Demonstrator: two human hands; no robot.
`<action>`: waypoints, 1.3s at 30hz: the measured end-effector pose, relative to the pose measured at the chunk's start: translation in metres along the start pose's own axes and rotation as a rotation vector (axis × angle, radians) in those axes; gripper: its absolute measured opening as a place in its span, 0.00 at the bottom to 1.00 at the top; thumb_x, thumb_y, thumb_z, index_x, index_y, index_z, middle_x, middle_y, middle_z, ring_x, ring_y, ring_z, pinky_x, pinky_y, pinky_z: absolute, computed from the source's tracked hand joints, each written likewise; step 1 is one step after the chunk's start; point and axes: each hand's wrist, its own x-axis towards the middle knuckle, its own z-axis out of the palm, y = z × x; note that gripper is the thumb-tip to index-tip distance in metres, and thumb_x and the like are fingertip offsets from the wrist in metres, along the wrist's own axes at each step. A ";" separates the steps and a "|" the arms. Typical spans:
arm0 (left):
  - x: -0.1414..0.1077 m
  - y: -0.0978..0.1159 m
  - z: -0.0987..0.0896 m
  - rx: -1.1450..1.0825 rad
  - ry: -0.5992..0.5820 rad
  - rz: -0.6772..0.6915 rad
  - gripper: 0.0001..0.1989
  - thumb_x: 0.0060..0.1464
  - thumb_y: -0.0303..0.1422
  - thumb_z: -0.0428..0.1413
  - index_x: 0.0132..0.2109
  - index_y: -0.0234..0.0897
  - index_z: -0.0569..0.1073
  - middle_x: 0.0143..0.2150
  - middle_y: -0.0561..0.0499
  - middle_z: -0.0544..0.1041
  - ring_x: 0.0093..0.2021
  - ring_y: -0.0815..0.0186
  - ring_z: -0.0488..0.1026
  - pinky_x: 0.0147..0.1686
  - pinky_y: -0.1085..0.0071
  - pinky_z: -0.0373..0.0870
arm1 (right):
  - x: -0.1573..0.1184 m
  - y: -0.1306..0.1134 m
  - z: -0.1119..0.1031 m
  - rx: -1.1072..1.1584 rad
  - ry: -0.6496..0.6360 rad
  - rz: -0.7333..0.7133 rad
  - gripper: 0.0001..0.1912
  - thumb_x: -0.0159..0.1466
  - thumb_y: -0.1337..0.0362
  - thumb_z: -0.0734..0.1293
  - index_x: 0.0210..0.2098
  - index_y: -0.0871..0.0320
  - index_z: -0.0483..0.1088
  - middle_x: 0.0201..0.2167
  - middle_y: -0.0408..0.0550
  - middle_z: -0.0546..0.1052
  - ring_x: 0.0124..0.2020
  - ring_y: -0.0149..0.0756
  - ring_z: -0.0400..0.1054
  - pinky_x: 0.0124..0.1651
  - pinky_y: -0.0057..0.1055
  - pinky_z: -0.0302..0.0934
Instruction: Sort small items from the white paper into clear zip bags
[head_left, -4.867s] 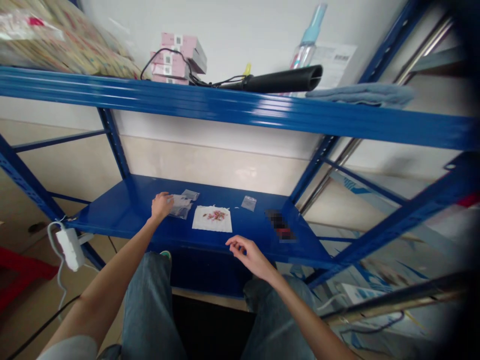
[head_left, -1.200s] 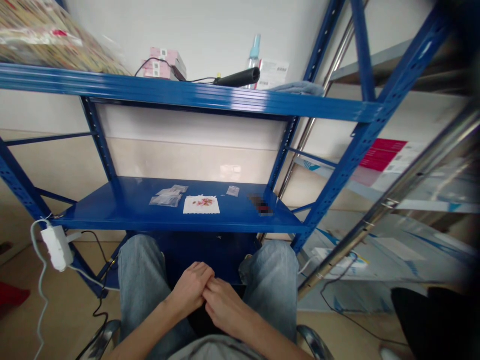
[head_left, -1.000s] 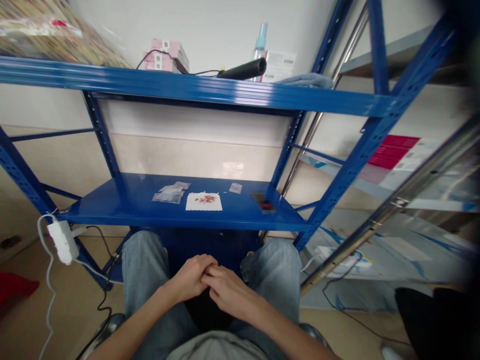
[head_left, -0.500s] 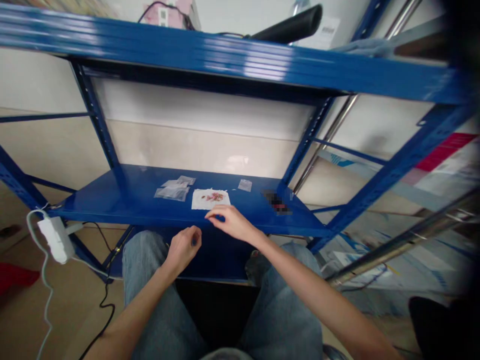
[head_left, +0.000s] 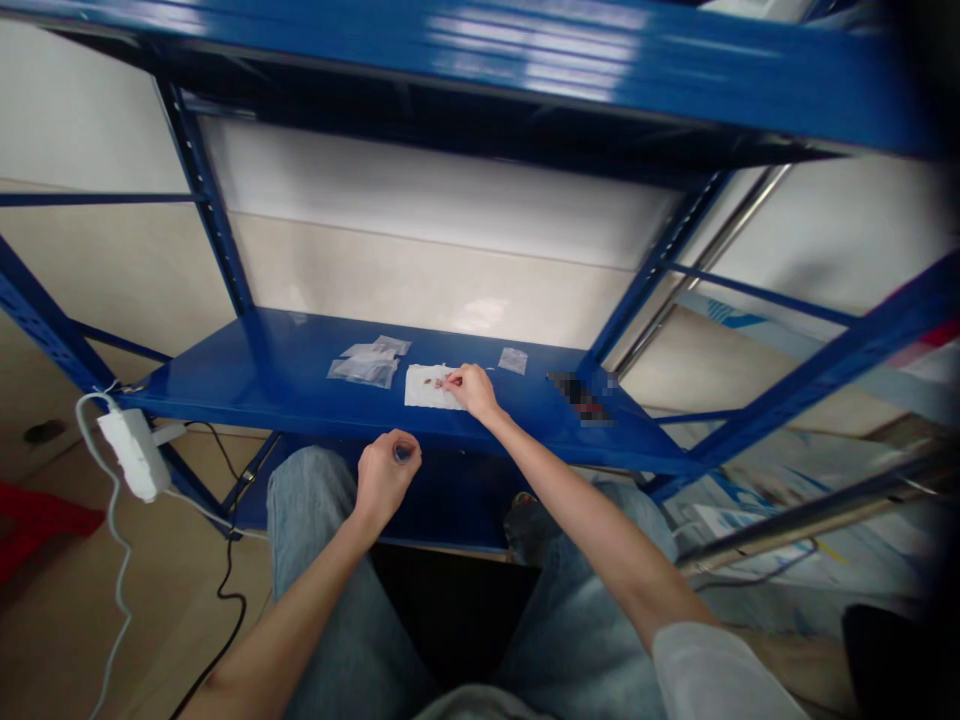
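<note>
On the blue shelf lies a white sheet of paper (head_left: 417, 396) with small reddish-brown pieces (head_left: 438, 383) in its middle. My right hand (head_left: 475, 392) reaches over the paper's right side, fingertips pinched together down at those pieces and hiding some of them. Whatever is between its fingertips is too small to make out. In front of the shelf edge, my left hand (head_left: 381, 476) is raised above my lap, its fingers curled into a ring. Something bluish and glossy shows inside that ring, but I cannot tell what it is.
Several clear plastic bags (head_left: 367, 365) lie left of the paper, and one small clear bag (head_left: 514, 360) lies to its right. A blurred-out dark object (head_left: 581, 398) rests farther right. A white power strip (head_left: 135, 455) hangs at the shelf's left corner, with cables below.
My right hand has moved forward from the shelf edge onto the pieces on the paper. My left hand stays in front of the shelf, still curled. The view has tilted downward.
</note>
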 end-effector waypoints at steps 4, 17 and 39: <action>-0.001 0.000 0.007 -0.237 0.013 -0.087 0.03 0.51 0.32 0.61 0.34 0.37 0.77 0.30 0.49 0.81 0.32 0.61 0.79 0.38 0.68 0.72 | 0.000 -0.002 0.002 -0.014 -0.019 -0.027 0.04 0.60 0.66 0.73 0.33 0.56 0.82 0.33 0.50 0.81 0.37 0.40 0.71 0.41 0.31 0.62; -0.005 -0.006 0.021 -0.451 -0.002 -0.234 0.06 0.44 0.29 0.63 0.33 0.34 0.78 0.29 0.46 0.81 0.32 0.61 0.80 0.34 0.70 0.74 | -0.014 -0.038 -0.016 0.459 0.064 -0.012 0.05 0.58 0.65 0.72 0.28 0.60 0.80 0.27 0.48 0.80 0.28 0.35 0.70 0.34 0.30 0.59; -0.004 0.003 0.015 -0.485 0.035 -0.212 0.06 0.47 0.32 0.63 0.33 0.34 0.77 0.29 0.48 0.81 0.32 0.61 0.81 0.36 0.70 0.75 | -0.028 -0.051 -0.022 0.287 0.117 -0.076 0.07 0.60 0.67 0.70 0.27 0.57 0.80 0.27 0.46 0.78 0.32 0.37 0.69 0.39 0.30 0.60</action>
